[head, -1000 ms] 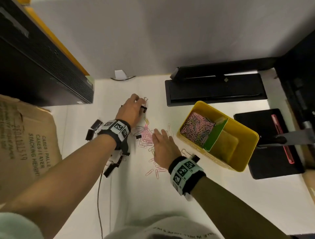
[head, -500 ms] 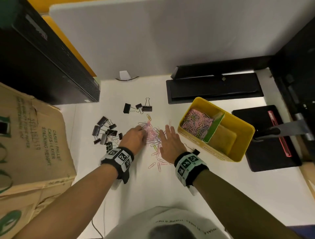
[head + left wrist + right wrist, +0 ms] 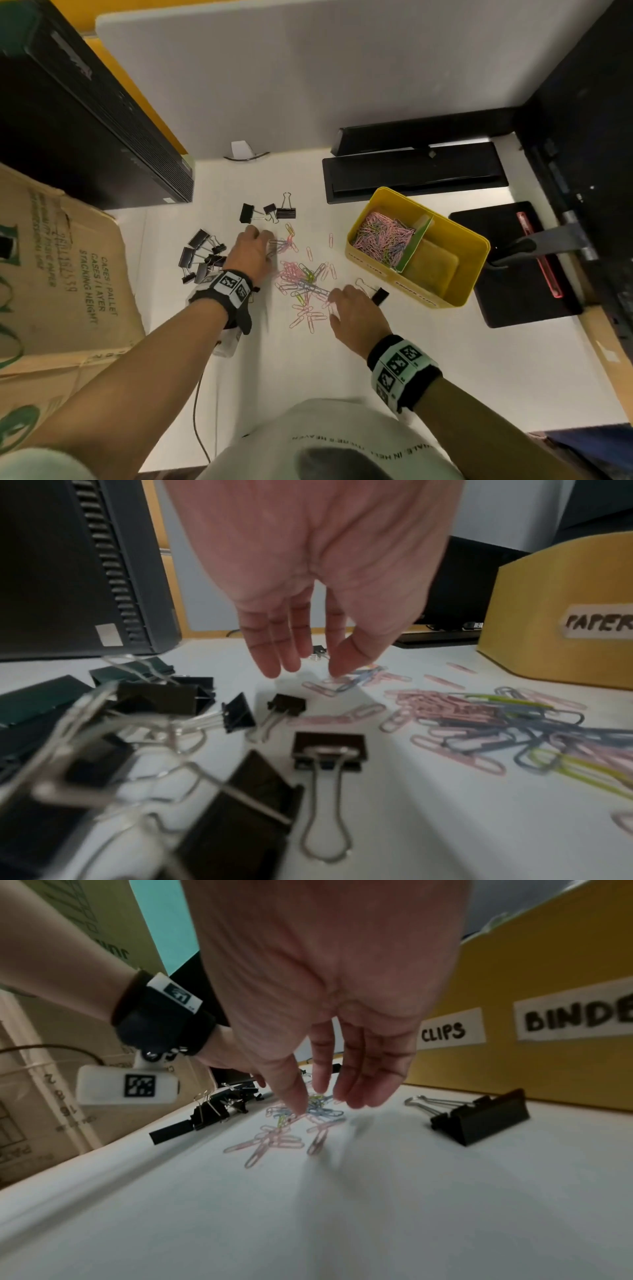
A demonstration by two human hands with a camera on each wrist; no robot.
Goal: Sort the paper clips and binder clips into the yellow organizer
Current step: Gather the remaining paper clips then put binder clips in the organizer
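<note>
Pink, blue and green paper clips (image 3: 301, 279) lie scattered mid-table. My left hand (image 3: 262, 237) reaches their far edge, its straight fingertips (image 3: 337, 666) touching a few clips (image 3: 356, 679). My right hand (image 3: 334, 296) hovers at the pile's near right edge, its fingers (image 3: 359, 1091) straight and the thumb tip on the clips (image 3: 274, 1139). Neither hand holds anything. Black binder clips (image 3: 202, 257) are heaped left of my left wrist. Three more (image 3: 270, 210) lie farther back, and one (image 3: 379, 294) sits beside the yellow organizer (image 3: 478, 260). The organizer's left compartment holds paper clips (image 3: 383, 236).
A cardboard box (image 3: 58, 274) stands at the left and a black computer case (image 3: 85, 137) behind it. A black monitor base (image 3: 414, 174) lies behind the organizer, and a black pad (image 3: 513, 294) with a red-edged tool to its right. A cable (image 3: 198, 411) runs under my left arm.
My left hand has slid a little farther back, to the pile's far edge. My right hand has drawn back toward me, uncovering the clips it lay on.
</note>
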